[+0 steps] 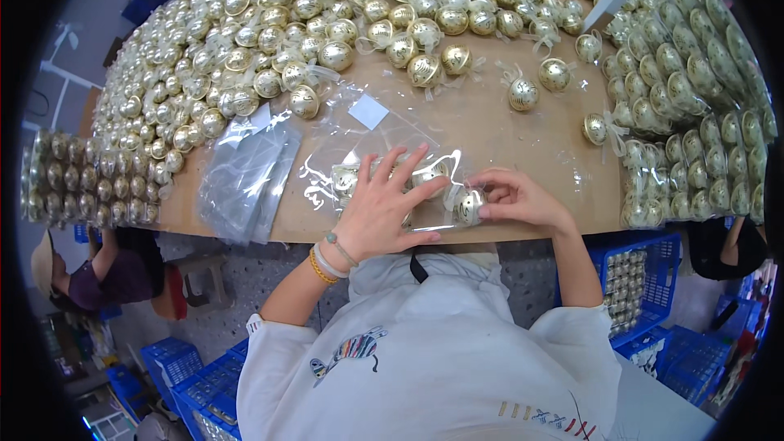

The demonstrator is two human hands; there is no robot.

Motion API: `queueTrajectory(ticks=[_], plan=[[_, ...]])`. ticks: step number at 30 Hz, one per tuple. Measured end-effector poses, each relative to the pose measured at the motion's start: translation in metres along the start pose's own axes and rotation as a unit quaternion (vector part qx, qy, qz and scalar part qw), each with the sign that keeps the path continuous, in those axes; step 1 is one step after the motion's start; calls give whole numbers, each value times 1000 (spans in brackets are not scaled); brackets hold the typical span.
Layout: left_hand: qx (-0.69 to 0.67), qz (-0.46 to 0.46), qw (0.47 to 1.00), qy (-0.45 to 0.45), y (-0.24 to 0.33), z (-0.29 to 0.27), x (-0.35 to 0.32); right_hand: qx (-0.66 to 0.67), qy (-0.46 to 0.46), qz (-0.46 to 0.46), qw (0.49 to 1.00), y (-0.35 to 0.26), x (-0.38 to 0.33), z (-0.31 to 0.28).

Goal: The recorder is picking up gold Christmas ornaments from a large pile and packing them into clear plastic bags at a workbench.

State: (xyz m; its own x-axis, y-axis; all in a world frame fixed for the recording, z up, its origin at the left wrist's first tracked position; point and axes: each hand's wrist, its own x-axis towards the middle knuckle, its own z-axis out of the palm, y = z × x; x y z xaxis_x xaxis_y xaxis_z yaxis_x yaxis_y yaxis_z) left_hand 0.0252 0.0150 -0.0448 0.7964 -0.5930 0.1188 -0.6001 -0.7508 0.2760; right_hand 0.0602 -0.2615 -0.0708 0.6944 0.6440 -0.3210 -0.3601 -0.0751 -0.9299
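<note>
My left hand (382, 208) lies with spread fingers on a clear plastic bag (445, 155) near the table's front edge. Under and around those fingers, several pale gold ball ornaments (346, 180) show through the film. Thumb and fingertips of my right hand (523, 202) close on another gold ball ornament (468, 207) at the bag's right end. Whether that ball is fully inside the film, I cannot tell. A white square label (368, 112) sits on the bag's far part.
Flat clear bags (249, 171) are stacked to the left. Loose gold balls (269, 24) heap across the far table. Packed balls stand in stacks at the left (90, 180) and right (702, 155). Blue crates (653, 265) sit below the edge; a person (106, 273) works at the left.
</note>
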Motion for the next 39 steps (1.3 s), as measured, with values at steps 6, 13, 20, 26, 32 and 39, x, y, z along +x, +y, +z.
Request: queueTrajectory(ticks=[6, 13, 20, 26, 32, 39], plan=[[2, 10, 1000, 0, 2, -2, -1, -157, 106, -82, 978, 3, 0, -6], [-5, 2, 1000, 30, 0, 1, 1, -23, -46, -18, 999, 22, 16, 3], [-68, -96, 972, 205, 5, -15, 1, -81, 300, -184, 933, -1, 11, 49], [-138, -191, 864, 446, 54, 43, -15, -171, 165, -419, 876, -24, 27, 70], [-194, -78, 867, 452, 8, -58, 1, -74, 62, -372, 923, -22, 27, 56], [115, 59, 987, 95, 15, -113, 44, -149, 42, -376, 914, -27, 21, 58]])
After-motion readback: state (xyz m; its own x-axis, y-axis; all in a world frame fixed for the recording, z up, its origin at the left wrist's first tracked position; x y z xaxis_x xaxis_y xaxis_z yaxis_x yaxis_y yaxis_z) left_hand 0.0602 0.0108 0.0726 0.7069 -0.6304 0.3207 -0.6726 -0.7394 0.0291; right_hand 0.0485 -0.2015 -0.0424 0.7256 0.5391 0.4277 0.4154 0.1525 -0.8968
